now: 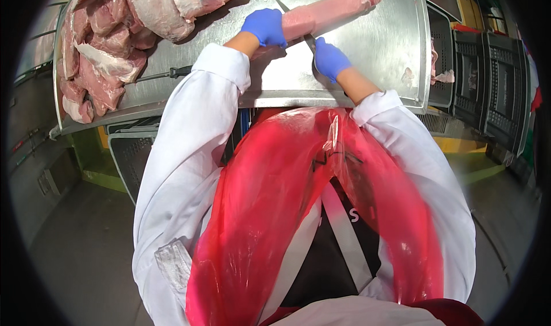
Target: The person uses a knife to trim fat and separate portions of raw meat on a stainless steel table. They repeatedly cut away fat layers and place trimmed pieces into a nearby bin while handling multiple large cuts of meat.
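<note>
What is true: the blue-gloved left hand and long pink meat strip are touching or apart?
Touching: the head view shows the left hand holding the meat strip.

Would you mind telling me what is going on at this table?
A person's gloved left hand is on a long piece of raw meat; the gloved right hand holds a knife whose blade crosses the piece, tip showing beyond its far edge. The piece lies on a metal table, with a heap of raw meat to the left.

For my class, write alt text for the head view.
A blue-gloved left hand grips a long strip of pink meat on a metal table, while the right hand holds a knife partly hidden by the meat. Raw meat cuts lie heaped at left.
</note>
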Demonstrator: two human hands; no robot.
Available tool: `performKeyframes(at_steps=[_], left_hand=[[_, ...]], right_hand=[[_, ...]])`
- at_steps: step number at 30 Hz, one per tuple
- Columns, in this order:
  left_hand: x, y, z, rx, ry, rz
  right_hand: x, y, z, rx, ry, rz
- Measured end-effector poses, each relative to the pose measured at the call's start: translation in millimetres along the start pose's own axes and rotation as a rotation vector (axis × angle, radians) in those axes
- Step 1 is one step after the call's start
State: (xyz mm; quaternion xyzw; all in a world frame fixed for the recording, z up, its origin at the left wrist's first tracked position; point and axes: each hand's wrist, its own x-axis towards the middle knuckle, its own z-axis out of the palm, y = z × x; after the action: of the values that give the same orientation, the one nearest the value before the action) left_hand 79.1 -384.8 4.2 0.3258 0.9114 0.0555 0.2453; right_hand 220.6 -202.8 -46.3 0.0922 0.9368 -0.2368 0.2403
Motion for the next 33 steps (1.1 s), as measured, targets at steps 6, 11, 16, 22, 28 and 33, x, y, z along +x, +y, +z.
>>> performKeyframes(at_steps=[6, 11, 16, 22, 28, 33], left_hand=[[31, -65, 12, -0.517, -0.229, -0.035], [-36, -108, 74, -1.713, -0.313, -0.161], [-96, -75, 92, -2.293, -0.035, 0.038], [41, 121, -136, -2.203, 0.187, 0.361], [175, 139, -41, -0.286, 0.220, 0.205], [173, 79, -4, -0.493, -0.138, 0.143]], right_hand=[[-7, 22, 16, 0.057, 0.021, -0.093], [-77, 61, -25, 0.142, -0.101, -0.140], [-188, 145, -33, 0.614, 0.026, 0.098], [-203, 202, -50, 0.750, 0.171, 0.236], [-218, 254, -70, 0.824, 0.349, 0.112], [-272, 330, -50, 1.000, 0.350, 0.372]])
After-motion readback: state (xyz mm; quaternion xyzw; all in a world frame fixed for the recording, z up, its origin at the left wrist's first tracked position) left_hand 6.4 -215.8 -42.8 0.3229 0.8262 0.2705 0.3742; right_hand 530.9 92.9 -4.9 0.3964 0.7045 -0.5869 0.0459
